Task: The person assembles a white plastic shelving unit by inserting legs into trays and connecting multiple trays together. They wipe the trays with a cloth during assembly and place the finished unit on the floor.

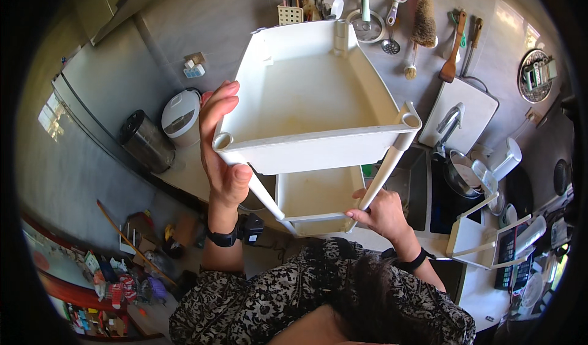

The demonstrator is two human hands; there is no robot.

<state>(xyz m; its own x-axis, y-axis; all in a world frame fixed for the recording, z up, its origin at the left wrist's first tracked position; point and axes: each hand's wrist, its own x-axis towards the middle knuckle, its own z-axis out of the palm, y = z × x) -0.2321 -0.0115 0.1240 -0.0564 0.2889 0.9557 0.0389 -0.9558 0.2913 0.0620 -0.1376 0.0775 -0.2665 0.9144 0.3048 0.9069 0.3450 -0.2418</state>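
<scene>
Kitchen, faucet (452, 119), rice cooker (181, 113), wooden spatula (449, 68)

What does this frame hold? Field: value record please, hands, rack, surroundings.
left hand: gripping left side of upper tray
right hand: at lower end of right post
held item: white rack, trays joined by posts, tilted in view
wall: wooden spatula, fuzzy brush, hanging
left counter: white rice cooker
right side: faucet, another white tray with rods

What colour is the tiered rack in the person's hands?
The tiered rack is white, clearest in the head view.
</scene>
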